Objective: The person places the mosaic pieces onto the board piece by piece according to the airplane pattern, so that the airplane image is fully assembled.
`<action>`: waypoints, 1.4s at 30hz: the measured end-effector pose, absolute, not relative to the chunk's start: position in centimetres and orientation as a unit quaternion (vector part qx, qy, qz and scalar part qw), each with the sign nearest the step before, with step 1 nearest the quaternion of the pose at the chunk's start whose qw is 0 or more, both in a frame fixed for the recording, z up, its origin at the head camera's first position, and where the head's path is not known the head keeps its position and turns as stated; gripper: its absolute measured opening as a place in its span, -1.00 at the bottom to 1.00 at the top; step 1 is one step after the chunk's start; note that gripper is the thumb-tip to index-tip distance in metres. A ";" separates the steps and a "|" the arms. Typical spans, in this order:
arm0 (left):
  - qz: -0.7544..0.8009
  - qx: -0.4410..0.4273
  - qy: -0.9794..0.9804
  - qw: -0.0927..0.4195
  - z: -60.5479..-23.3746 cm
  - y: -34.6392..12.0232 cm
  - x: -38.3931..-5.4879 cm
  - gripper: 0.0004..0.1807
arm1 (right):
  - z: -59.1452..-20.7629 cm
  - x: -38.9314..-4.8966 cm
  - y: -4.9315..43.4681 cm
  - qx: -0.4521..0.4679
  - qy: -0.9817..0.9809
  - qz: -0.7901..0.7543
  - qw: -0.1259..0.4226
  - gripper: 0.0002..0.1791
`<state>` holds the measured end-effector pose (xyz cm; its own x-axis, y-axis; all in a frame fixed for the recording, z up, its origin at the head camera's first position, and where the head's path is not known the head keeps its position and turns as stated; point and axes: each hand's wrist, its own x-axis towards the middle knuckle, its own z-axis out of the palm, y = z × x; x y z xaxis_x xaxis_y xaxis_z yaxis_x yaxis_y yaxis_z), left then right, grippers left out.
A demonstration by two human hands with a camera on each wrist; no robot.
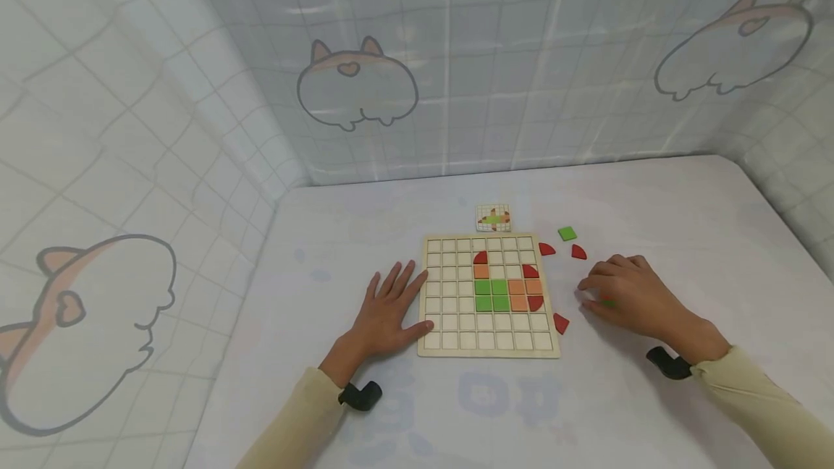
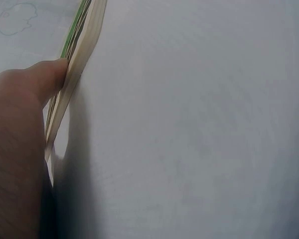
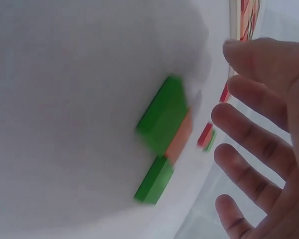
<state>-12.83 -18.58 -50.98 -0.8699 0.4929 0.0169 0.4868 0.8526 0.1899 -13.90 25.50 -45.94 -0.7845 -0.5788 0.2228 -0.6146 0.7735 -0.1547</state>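
My left hand (image 1: 384, 317) lies with fingers spread at the left side of a wooden grid board (image 1: 449, 324), its thumb and forefinger at the edge. In the left wrist view the thumb touches the board's side (image 2: 87, 45). On the board sit green squares (image 1: 483, 286), orange squares (image 1: 516, 286) and red quarter-round pieces (image 1: 531, 271). Right of the board, my right hand (image 1: 628, 295) hovers low with bent, parted fingers and nothing between them. Beside it in the right wrist view lie two green pieces (image 3: 162, 119) and an orange piece (image 3: 180, 139).
A small pattern card (image 1: 493, 217) lies behind the board. A loose green square (image 1: 567, 234) and red quarter-round pieces (image 1: 578, 252) lie to the board's right, one red piece (image 1: 561, 323) near its lower right edge. Cloth walls (image 1: 456, 93) enclose the white table (image 1: 352, 208).
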 end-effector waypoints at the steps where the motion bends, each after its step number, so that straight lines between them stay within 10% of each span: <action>1: 0.095 0.255 0.962 0.015 -51.0 -18.6 -12.8 -0.04 | -45.8 -13.8 25.8 0.315 -0.939 0.110 0.079 -0.74; 42: 0.083 0.252 0.964 0.026 -50.9 -18.6 -12.9 -0.04 | -46.2 -15.2 19.6 0.400 -0.901 0.126 0.109 -0.82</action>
